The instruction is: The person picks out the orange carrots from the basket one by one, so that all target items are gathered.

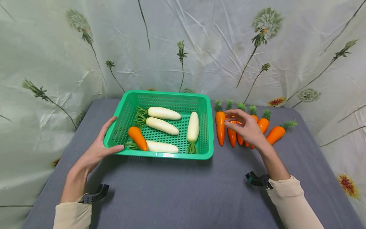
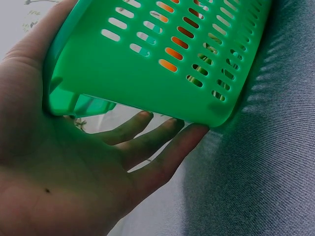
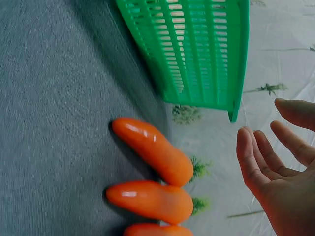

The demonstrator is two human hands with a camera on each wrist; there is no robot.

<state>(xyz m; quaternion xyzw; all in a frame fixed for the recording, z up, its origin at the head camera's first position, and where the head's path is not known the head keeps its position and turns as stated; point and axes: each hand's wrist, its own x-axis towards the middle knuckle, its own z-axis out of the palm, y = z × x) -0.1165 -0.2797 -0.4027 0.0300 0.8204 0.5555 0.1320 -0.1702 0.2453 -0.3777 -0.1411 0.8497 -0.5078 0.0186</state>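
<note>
The green plastic basket (image 1: 210, 133) stands on the grey cloth. My left hand (image 1: 97, 149) grips its near left corner, thumb on the rim and fingers along the outer side; the left wrist view shows the palm (image 2: 64, 172) against that corner. Inside lie several white radishes (image 1: 164, 113) with green stalks, plus one orange carrot (image 1: 138, 138) slanting across the stalk end of the nearest radish. Over a row of carrots (image 1: 220, 127) right of the basket hovers my right hand (image 1: 247, 128), fingers loosely bent, nothing held. In the right wrist view that hand (image 3: 285, 182) is above the carrots (image 3: 152, 150).
Several carrots with leafy green tops lie side by side, the rightmost carrot (image 1: 275, 135) tilted outward. A grey cloth (image 1: 177, 194) covers the table. Behind it hangs a pale curtain (image 1: 160, 63) printed with dandelions. Dark bands (image 1: 95, 194) sit on both wrists.
</note>
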